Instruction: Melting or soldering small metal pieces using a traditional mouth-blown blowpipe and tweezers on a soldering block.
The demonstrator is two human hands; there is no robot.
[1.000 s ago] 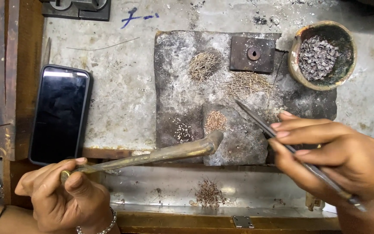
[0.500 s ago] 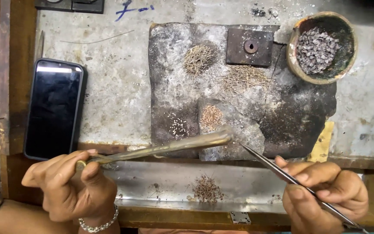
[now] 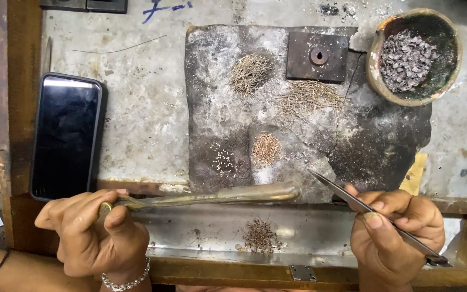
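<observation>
Two hands: both grips closed on tools, low over the counter [image 3: 136, 108].
Left grip [image 3: 90, 232]: my fingers pinch the near end of a brass blowpipe [image 3: 217, 196]; its tip reaches right toward the slab.
Right grip [image 3: 395, 232]: wrapped round steel tweezers [image 3: 374, 215], points closed and empty as far as I can tell.
Change: my right hand has drawn back from the slab [image 3: 298, 124]; the tweezer tip now sits at its near edge, beside the blowpipe tip, so a pick seems finished or pending.
Ahead of right grip: clay bowl [image 3: 414, 54] filled with dark scraps.
Ahead of both: wire pieces [image 3: 266, 148] and tiny pale beads [image 3: 222, 160] on the slab.
Beyond left grip: phone [image 3: 66, 138].
</observation>
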